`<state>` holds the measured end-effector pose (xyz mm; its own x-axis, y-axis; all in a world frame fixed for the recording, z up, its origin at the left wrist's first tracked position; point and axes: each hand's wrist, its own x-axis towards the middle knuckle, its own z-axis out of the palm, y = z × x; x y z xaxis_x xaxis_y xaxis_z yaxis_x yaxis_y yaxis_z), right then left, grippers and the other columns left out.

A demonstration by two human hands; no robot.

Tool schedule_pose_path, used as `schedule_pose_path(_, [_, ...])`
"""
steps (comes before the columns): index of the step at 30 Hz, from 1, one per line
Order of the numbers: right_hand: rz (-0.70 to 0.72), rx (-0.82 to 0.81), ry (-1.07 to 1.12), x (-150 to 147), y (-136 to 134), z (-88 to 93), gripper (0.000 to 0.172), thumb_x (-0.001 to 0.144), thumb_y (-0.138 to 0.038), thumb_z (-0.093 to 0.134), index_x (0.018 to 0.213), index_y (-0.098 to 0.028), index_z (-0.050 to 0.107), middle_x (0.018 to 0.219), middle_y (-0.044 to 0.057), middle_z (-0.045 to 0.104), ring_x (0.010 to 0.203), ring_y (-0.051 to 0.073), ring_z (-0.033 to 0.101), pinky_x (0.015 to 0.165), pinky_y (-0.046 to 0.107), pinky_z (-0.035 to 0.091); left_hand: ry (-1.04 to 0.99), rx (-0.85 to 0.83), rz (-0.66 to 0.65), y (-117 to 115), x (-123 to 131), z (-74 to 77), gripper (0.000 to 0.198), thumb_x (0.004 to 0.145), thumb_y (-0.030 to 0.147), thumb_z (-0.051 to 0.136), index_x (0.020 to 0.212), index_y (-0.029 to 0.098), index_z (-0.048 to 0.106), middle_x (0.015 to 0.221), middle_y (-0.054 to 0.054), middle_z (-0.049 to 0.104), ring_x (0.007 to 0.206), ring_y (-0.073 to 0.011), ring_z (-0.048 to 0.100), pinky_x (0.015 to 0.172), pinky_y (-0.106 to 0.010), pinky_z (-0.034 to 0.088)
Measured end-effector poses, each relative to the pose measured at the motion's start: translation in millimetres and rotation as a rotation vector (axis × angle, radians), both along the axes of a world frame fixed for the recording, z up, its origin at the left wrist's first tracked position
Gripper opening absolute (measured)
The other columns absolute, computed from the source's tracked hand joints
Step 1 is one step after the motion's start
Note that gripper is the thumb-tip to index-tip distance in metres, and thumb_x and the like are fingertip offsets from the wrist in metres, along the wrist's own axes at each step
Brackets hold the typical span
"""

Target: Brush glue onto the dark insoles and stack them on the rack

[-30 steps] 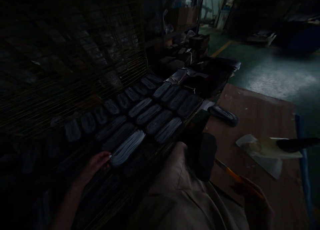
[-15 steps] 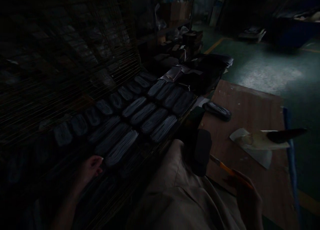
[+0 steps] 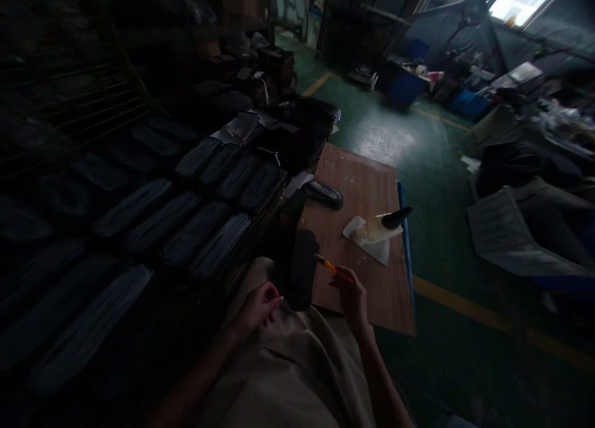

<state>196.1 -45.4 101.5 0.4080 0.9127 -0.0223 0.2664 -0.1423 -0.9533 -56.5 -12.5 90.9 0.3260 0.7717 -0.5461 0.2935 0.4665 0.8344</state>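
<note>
My right hand [image 3: 351, 294] is closed around a thin brush [image 3: 329, 265] with an orange handle; its dark tip points at a black oblong block [image 3: 303, 270], and I cannot tell whether it touches. This block, shaped like a shoe sole, lies at the board's near left edge, by my lap. My left hand [image 3: 263, 304] hovers over my lap, left of the block, with its fingers pinched. A tiny pale spot shows at its fingertips, too small to name. Rows of dark sole-shaped pieces [image 3: 183, 232] with whitish streaks fill the rack on the left.
On the wooden board [image 3: 362, 173] lie a streaked dark oblong piece [image 3: 324, 193] and a pale sheet [image 3: 379, 248] under something with a black handle [image 3: 397, 217]. A grey-white bin [image 3: 506, 229] stands on the green floor at right. Stacked dark goods [image 3: 279, 65] stand beyond the rack.
The view has swung right. My left hand has moved from above the rack's pieces to my lap beside the black block. The right hand still grips the brush near the block.
</note>
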Motion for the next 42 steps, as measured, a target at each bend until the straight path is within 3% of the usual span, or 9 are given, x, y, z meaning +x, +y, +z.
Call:
schedule_pose_path(4, [0.121, 0.008, -0.142, 2.1, 21.2, -1.2, 0.026, 0.086, -0.025, 0.047, 0.107, -0.021, 0.062, 0.098, 0.006, 0.067, 0.072, 0.014, 0.067, 0.065, 0.027, 0.056, 0.201, -0.061, 0.072, 22.4, 45.8, -36.1, 0.030, 0.077, 0.036, 0.067, 0.072, 0.021, 0.042, 0.048, 0.010, 0.047, 0.033, -0.0085, 0.046, 0.034, -0.017, 0.028])
schedule_pose_path(9, [0.255, -0.003, -0.383, 2.4, 49.4, 0.0, 0.026, 0.091, -0.023, 0.042, 0.109, -0.023, 0.061, 0.102, 0.005, 0.065, 0.076, 0.014, 0.066, 0.065, 0.025, 0.052, 0.276, -0.017, 0.110, 32.3, 59.9, -54.5, 0.032, 0.079, 0.029, 0.069, 0.067, 0.021, 0.040, 0.043, 0.010, 0.044, 0.033, -0.0090, 0.046, 0.036, -0.019, 0.029])
schedule_pose_path(20, [0.378, -0.060, -0.666, 0.7, 89.4, 0.0, 0.027, 0.094, -0.022, 0.042, 0.114, -0.025, 0.059, 0.104, 0.004, 0.064, 0.080, 0.015, 0.065, 0.061, 0.021, 0.045, 0.092, -0.311, 0.178, 23.8, 56.5, -48.6, 0.020, 0.092, 0.021, 0.050, 0.074, 0.019, 0.042, 0.048, 0.007, 0.054, 0.033, -0.0093, 0.053, 0.034, -0.017, 0.036])
schedule_pose_path(25, [0.422, -0.122, -0.689, -1.7, 79.9, 0.0, 0.026, 0.094, -0.020, 0.042, 0.112, -0.025, 0.060, 0.099, 0.003, 0.064, 0.077, 0.014, 0.065, 0.059, 0.021, 0.044, -0.022, -0.365, 0.231, 22.6, 53.4, -47.2, 0.020, 0.091, 0.024, 0.053, 0.076, 0.019, 0.041, 0.051, 0.005, 0.059, 0.039, -0.0120, 0.060, 0.037, -0.018, 0.043])
schedule_pose_path(29, [0.427, -0.130, -0.556, 0.6, 69.5, 9.9, 0.025, 0.093, -0.021, 0.043, 0.111, -0.025, 0.060, 0.104, 0.003, 0.065, 0.077, 0.014, 0.065, 0.062, 0.021, 0.047, -0.067, -0.373, 0.244, 21.8, 52.6, -49.7, 0.028, 0.084, 0.033, 0.064, 0.075, 0.018, 0.042, 0.051, 0.004, 0.060, 0.039, -0.0127, 0.060, 0.038, -0.019, 0.044])
schedule_pose_path(32, [0.380, -0.089, -0.497, 1.6, 76.1, 15.0, 0.026, 0.093, -0.021, 0.042, 0.111, -0.025, 0.060, 0.106, 0.002, 0.065, 0.080, 0.014, 0.066, 0.067, 0.023, 0.049, -0.099, -0.341, 0.252, 19.9, 51.0, -50.9, 0.032, 0.081, 0.038, 0.067, 0.075, 0.018, 0.043, 0.051, 0.004, 0.059, 0.039, -0.0126, 0.060, 0.038, -0.019, 0.045])
schedule_pose_path(37, [0.399, -0.106, -0.661, -1.4, 93.0, 10.0, 0.024, 0.094, -0.024, 0.042, 0.109, -0.025, 0.062, 0.100, 0.003, 0.065, 0.079, 0.015, 0.064, 0.062, 0.022, 0.043, -0.138, -0.313, 0.265, 17.8, 47.7, -48.6, 0.038, 0.076, 0.045, 0.070, 0.075, 0.018, 0.044, 0.053, 0.003, 0.061, 0.042, -0.0133, 0.062, 0.038, -0.019, 0.044])
schedule_pose_path(42, [0.452, -0.166, -0.716, -6.0, 69.3, 8.4, 0.024, 0.095, -0.022, 0.042, 0.110, -0.026, 0.060, 0.099, 0.003, 0.065, 0.075, 0.015, 0.064, 0.057, 0.021, 0.039, -0.150, -0.336, 0.262, 18.3, 48.1, -47.3, 0.035, 0.078, 0.044, 0.067, 0.075, 0.018, 0.044, 0.055, 0.002, 0.063, 0.044, -0.0136, 0.063, 0.042, -0.021, 0.047])
